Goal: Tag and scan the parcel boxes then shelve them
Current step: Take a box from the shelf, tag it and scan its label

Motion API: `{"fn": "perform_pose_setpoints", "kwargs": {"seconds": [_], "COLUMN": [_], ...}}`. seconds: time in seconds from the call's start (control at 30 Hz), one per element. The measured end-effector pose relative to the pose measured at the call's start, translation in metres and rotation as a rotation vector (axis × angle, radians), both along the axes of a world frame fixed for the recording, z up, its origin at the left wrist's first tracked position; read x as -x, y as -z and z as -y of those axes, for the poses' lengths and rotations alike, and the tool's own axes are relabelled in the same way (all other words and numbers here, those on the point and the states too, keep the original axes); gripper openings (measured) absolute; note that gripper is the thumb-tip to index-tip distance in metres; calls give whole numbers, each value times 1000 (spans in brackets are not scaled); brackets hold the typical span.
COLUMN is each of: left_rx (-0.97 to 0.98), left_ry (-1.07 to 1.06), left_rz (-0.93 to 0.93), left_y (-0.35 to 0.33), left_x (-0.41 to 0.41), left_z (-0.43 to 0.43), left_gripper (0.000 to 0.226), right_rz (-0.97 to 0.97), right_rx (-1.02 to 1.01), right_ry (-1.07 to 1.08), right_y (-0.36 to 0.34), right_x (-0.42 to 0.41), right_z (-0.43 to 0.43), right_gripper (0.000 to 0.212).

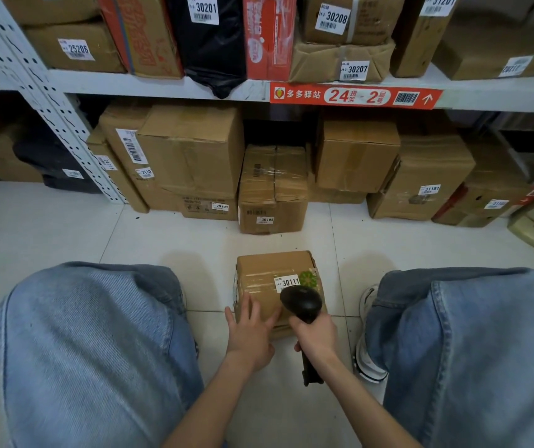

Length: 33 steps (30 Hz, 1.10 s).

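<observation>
A small taped cardboard parcel box (265, 273) sits on the white tiled floor between my knees. A white tag (286, 282) reading 30111 is stuck on its top, beside a green sticker. My left hand (249, 334) rests flat on the near top edge of the box, fingers spread. My right hand (315, 337) grips the handle of a black barcode scanner (301, 302), whose head hovers just over the tag and hides its lower edge.
A white metal shelf (162, 88) stands ahead with a red label strip (354, 97) reading 24-2. Several tagged boxes fill it above and below; a box tagged 30105 (272, 202) stands nearest. My knees in blue jeans (97, 350) flank the parcel.
</observation>
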<state>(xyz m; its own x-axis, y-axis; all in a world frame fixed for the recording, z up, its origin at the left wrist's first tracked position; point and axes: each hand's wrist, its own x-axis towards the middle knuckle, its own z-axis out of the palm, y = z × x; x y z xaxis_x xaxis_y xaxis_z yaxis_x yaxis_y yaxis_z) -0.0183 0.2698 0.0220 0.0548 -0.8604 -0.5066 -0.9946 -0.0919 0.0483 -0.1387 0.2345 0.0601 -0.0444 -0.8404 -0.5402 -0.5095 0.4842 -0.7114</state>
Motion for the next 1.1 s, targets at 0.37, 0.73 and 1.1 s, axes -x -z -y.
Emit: {"fn": "perform_pose_setpoints", "kwargs": {"seconds": [0.37,0.73,1.1], "left_rx": [-4,-9,-15], "left_ry": [-3,7,8], "left_rz": [-13,8,8], "left_y": [-4,-7,-7], "left_x": [1,2,2], "left_z": [-1,-2,-2], "left_gripper": [72,69,68], "right_rz": [17,18,26], "right_rx": [18,61,64], "right_ry": [81,75,78], "right_y": [8,12,15], "right_x": [-3,-5,-6], "right_z": [-21,-27,-27], "right_gripper": [16,17,15]}}
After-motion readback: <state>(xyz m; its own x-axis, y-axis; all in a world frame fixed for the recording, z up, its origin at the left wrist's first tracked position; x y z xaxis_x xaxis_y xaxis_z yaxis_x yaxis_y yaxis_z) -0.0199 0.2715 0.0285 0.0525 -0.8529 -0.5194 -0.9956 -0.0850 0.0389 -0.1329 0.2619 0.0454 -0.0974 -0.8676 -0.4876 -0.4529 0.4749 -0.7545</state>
